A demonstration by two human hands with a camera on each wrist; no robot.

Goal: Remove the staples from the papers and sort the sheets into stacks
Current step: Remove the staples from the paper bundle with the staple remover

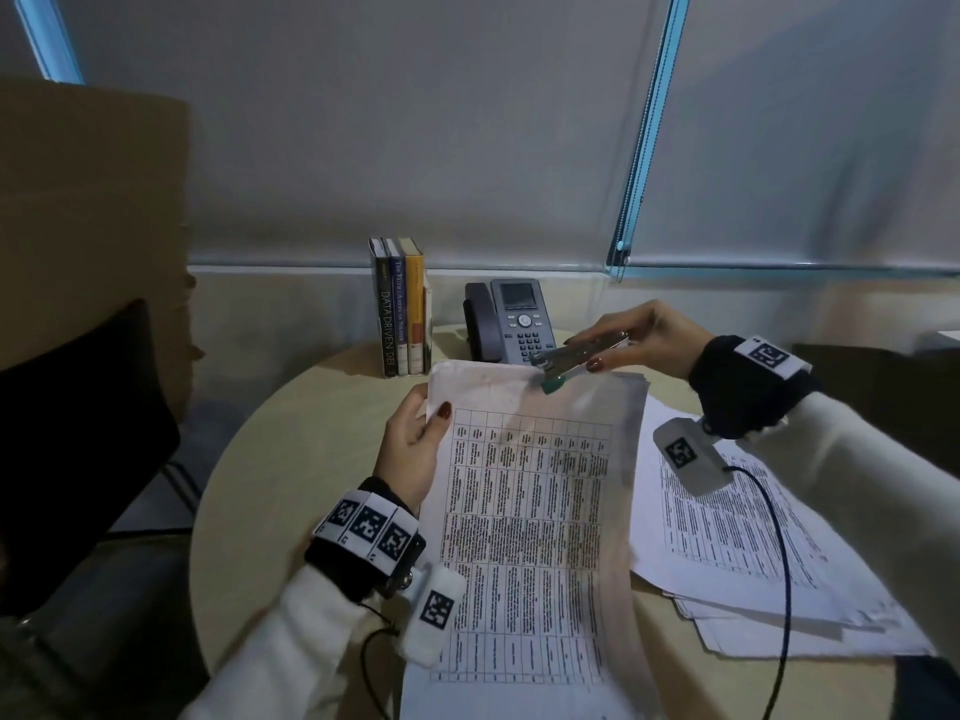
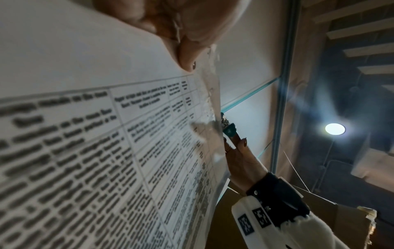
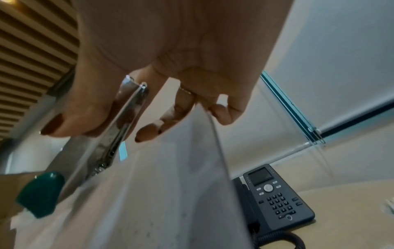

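Observation:
A stapled set of printed sheets [image 1: 524, 511] with a table on it is lifted at its top above the round table [image 1: 291, 459]. My left hand [image 1: 415, 439] pinches its top left corner, thumb on the front. My right hand [image 1: 634, 340] grips a metal staple remover [image 1: 576, 356] with a green tip [image 1: 553, 385] at the sheets' top edge, right of centre. In the right wrist view the staple remover [image 3: 119, 133] lies between thumb and fingers, its green tip [image 3: 40, 193] against the paper [image 3: 149, 202]. The left wrist view shows the sheets [image 2: 85, 151] close up and the green tip [image 2: 229, 131] past their edge.
A loose pile of printed papers [image 1: 753, 537] lies on the table to the right, under my right forearm. A desk phone [image 1: 511, 319] and several upright books [image 1: 400, 309] stand at the table's far edge. A dark chair [image 1: 78, 433] is at left.

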